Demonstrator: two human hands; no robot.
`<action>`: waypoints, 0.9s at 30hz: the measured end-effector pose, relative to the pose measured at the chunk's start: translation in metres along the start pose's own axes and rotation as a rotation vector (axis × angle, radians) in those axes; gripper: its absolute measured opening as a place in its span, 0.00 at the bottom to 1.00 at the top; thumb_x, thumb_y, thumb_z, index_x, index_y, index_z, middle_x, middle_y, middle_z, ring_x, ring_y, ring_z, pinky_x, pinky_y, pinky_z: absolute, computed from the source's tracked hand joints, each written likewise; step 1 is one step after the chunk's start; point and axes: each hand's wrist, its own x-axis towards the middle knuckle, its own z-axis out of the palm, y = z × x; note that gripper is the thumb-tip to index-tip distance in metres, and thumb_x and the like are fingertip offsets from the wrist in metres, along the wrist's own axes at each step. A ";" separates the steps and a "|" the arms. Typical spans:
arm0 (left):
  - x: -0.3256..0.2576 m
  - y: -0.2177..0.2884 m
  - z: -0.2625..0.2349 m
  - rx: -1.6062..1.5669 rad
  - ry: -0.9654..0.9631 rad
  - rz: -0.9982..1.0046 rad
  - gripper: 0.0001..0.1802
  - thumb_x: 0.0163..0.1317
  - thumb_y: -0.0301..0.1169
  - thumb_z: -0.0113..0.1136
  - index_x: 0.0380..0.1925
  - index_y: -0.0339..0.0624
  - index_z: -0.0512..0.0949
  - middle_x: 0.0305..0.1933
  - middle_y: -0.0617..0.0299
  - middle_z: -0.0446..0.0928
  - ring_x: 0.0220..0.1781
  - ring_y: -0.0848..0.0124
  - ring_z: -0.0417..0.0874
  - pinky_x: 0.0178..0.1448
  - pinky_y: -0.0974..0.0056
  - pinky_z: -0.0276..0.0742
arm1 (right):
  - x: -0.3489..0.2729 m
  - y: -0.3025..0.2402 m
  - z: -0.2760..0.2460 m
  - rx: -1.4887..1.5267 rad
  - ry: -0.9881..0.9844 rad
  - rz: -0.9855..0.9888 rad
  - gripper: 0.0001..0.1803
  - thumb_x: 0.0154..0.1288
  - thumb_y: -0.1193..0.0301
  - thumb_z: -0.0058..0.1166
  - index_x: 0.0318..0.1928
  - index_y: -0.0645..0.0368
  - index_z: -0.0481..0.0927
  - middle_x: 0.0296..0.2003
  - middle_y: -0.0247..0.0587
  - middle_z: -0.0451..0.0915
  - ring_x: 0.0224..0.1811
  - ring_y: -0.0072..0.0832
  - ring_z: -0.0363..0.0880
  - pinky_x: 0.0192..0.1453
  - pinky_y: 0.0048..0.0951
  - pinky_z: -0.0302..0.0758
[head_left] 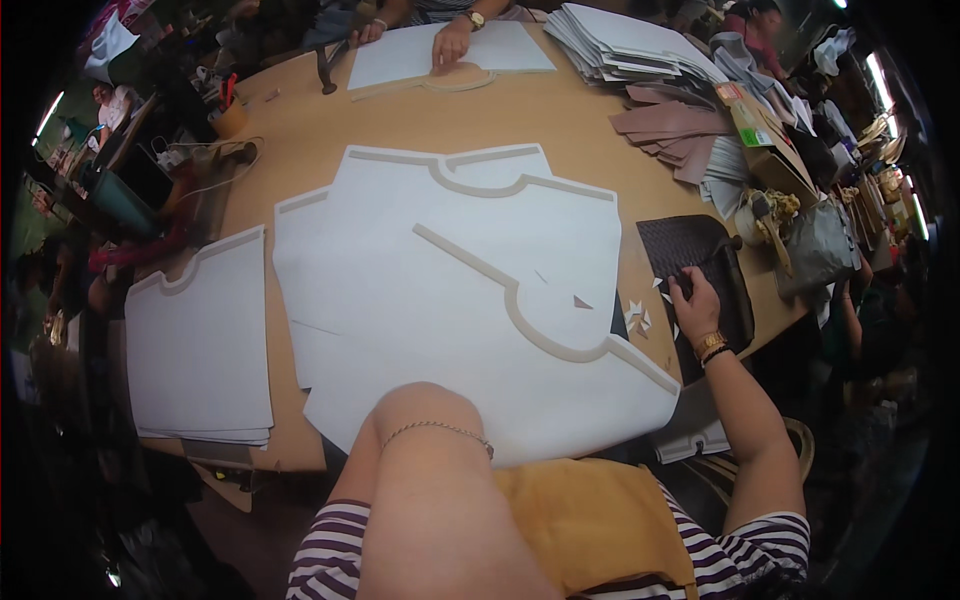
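My right hand [697, 305], with a gold watch and dark bracelet at its wrist, is over a dark brown textured piece [690, 238] that looks like leather, at the table's right edge. Its fingers are bent together; whatever they may hold is too small to make out. My left arm [430, 480] is bent, its near part close to the camera, and my left hand does not show. Before me lie overlapping white cut panels [430, 300] with beige strips [470, 262] along their curved edges. Small white scraps [637, 318] lie beside my right hand.
At left is a stack of white panels [200, 340]. Across the table, another person's hand [452, 42] works on a white panel, near a hammer [326, 75]. Piled white sheets [630, 45], brownish-pink pieces [670, 130] and a cardboard box [765, 145] occupy the far right.
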 end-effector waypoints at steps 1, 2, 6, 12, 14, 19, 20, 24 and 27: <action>-0.001 0.000 -0.001 -0.001 0.001 0.004 0.11 0.56 0.34 0.61 0.33 0.38 0.83 0.33 0.50 0.82 0.40 0.53 0.82 0.54 0.52 0.75 | 0.000 0.001 0.001 0.003 0.000 0.002 0.15 0.61 0.63 0.61 0.42 0.59 0.78 0.20 0.43 0.73 0.17 0.32 0.67 0.25 0.32 0.66; -0.001 0.000 -0.001 -0.002 0.000 0.004 0.11 0.56 0.34 0.61 0.33 0.38 0.83 0.33 0.50 0.82 0.40 0.53 0.82 0.54 0.52 0.75 | -0.001 0.001 0.001 0.006 -0.001 0.004 0.15 0.61 0.63 0.61 0.42 0.59 0.78 0.20 0.43 0.73 0.16 0.31 0.67 0.24 0.32 0.66; -0.001 0.000 -0.002 -0.005 0.000 0.007 0.11 0.56 0.34 0.61 0.33 0.38 0.83 0.33 0.50 0.82 0.40 0.53 0.82 0.54 0.52 0.75 | 0.001 -0.005 -0.004 -0.013 -0.067 0.088 0.15 0.60 0.61 0.61 0.42 0.57 0.78 0.28 0.48 0.80 0.29 0.45 0.79 0.33 0.37 0.74; -0.001 0.000 -0.001 -0.009 -0.003 0.011 0.11 0.57 0.34 0.60 0.32 0.38 0.82 0.33 0.50 0.82 0.40 0.53 0.82 0.54 0.52 0.76 | 0.000 -0.003 -0.001 0.012 -0.006 0.006 0.14 0.62 0.62 0.61 0.42 0.58 0.78 0.21 0.42 0.74 0.18 0.30 0.68 0.26 0.31 0.67; -0.001 0.000 -0.001 -0.011 -0.002 0.011 0.11 0.57 0.34 0.60 0.32 0.38 0.82 0.33 0.50 0.82 0.40 0.53 0.82 0.54 0.52 0.76 | 0.000 -0.002 -0.001 0.006 -0.029 0.038 0.14 0.62 0.62 0.61 0.42 0.59 0.78 0.21 0.42 0.74 0.18 0.31 0.69 0.26 0.31 0.68; -0.001 0.000 -0.002 -0.008 -0.007 0.013 0.11 0.57 0.35 0.60 0.32 0.38 0.82 0.33 0.50 0.82 0.40 0.53 0.82 0.54 0.51 0.76 | 0.001 0.000 0.001 0.002 -0.018 0.030 0.15 0.61 0.62 0.61 0.42 0.58 0.78 0.21 0.43 0.74 0.19 0.33 0.70 0.27 0.32 0.68; -0.001 0.000 -0.002 -0.007 -0.006 0.012 0.11 0.57 0.35 0.60 0.32 0.38 0.82 0.33 0.50 0.82 0.40 0.53 0.82 0.54 0.51 0.76 | 0.001 -0.001 -0.001 -0.003 -0.051 0.077 0.15 0.61 0.62 0.62 0.42 0.58 0.78 0.22 0.44 0.76 0.21 0.36 0.73 0.27 0.34 0.69; -0.001 0.000 -0.002 -0.007 -0.008 0.012 0.11 0.57 0.35 0.60 0.32 0.38 0.82 0.33 0.50 0.82 0.40 0.53 0.82 0.54 0.51 0.76 | 0.001 -0.005 -0.003 -0.012 -0.081 0.123 0.15 0.60 0.61 0.62 0.41 0.57 0.78 0.23 0.45 0.76 0.23 0.40 0.75 0.28 0.36 0.70; -0.001 0.000 -0.003 -0.009 -0.012 0.015 0.11 0.57 0.35 0.59 0.32 0.38 0.82 0.33 0.50 0.82 0.40 0.53 0.82 0.54 0.51 0.76 | 0.001 -0.006 -0.004 -0.015 -0.078 0.128 0.15 0.60 0.61 0.62 0.41 0.57 0.78 0.23 0.45 0.77 0.23 0.40 0.75 0.28 0.36 0.70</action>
